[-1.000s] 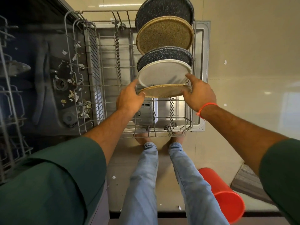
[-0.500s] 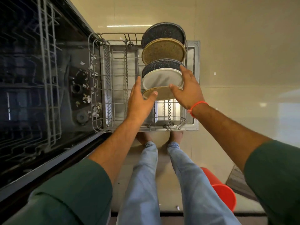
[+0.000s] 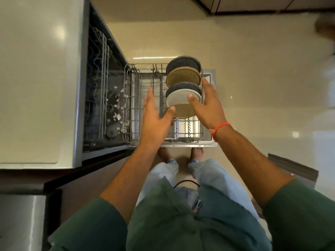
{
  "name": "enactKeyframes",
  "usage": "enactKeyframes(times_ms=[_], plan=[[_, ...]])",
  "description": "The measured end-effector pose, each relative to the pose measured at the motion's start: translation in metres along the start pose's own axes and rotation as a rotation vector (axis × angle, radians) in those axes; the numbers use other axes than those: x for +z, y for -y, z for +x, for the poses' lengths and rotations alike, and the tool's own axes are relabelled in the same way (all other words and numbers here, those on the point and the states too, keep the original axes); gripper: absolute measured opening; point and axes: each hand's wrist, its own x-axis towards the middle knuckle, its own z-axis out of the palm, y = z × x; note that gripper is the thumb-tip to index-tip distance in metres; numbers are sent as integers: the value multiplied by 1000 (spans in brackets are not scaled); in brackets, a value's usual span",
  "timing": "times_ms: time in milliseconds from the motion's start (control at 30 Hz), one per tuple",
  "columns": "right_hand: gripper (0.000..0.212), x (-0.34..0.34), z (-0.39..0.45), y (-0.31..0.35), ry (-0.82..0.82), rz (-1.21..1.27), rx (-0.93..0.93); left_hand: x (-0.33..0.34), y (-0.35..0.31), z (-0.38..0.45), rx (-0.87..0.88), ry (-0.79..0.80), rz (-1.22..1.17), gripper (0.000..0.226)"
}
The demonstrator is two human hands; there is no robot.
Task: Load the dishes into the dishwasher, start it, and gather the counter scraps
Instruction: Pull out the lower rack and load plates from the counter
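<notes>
Five plates (image 3: 183, 77) upright in the rack (image 3: 145, 109); both hands' fingers (image 3: 150, 95) straight, empty.

Soft, even light is seen; glare spots lie on the floor (image 3: 253, 87) beyond the hands; edges are blurred and bent.

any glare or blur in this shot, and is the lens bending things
Head view: soft ceiling-light glare on the counter top and floor tiles; motion blur smears the top-right corner and softens the left hand and right hand; wide-angle distortion bows the dishwasher edge and stretches the sleeves; the plates stay fairly legible.
</notes>
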Motion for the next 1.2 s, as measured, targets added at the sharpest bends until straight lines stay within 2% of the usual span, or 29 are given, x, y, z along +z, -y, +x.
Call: enactKeyframes(times_ms=[200,467,600,867,1033,1200], plan=[[71,-35,-30,65,-23,95,-86,-34,-50,-38,34,-78,-43,90],[67,-54,-51,125,113,225,-213,-62,-80,-81,23,-272,-117,87],[69,-45,-66,155,275,248,-240,-79,-84,-111,37,-413,-150,85],[65,-6,-115,211,572,248,-411,-121,-82,-180,-47,-675,-272,80],[61,37,-166,244,767,205,-525,-164,-66,-236,-49,-874,-409,80],[60,89,-233,267,894,139,-657,-203,-41,-297,-18,-1046,-485,77]])
